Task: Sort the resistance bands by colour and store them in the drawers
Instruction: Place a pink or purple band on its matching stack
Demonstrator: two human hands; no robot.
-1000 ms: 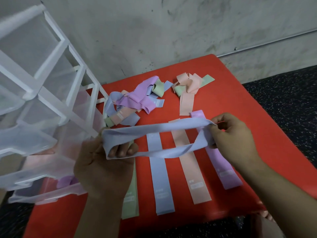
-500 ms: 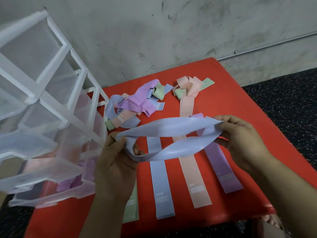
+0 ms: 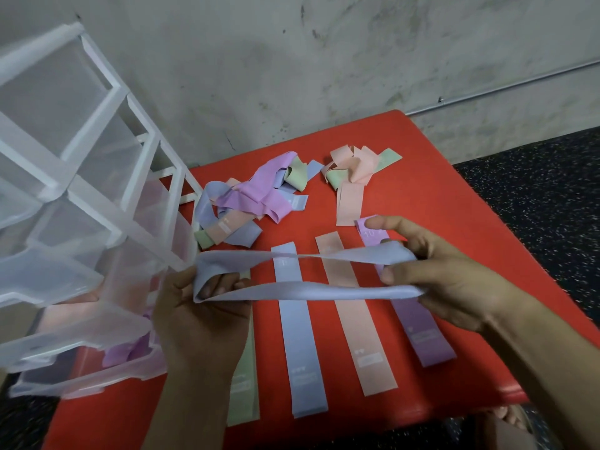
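Left hand (image 3: 201, 319) and right hand (image 3: 454, 277), apart, seemingly pinch the blue band (image 3: 324, 291).

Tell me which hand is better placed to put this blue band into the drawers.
Probably the left. The left hand grips one end of the blue band right beside the drawer unit, while the right hand holds the other end over the flat purple band, farther from the drawers.

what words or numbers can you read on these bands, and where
"10": near the top end of the flat purple band; what follows is blurred.
White label patches on the flat blue band, flat peach band and flat green band: too blurred to read.
No print shows on the held blue band.
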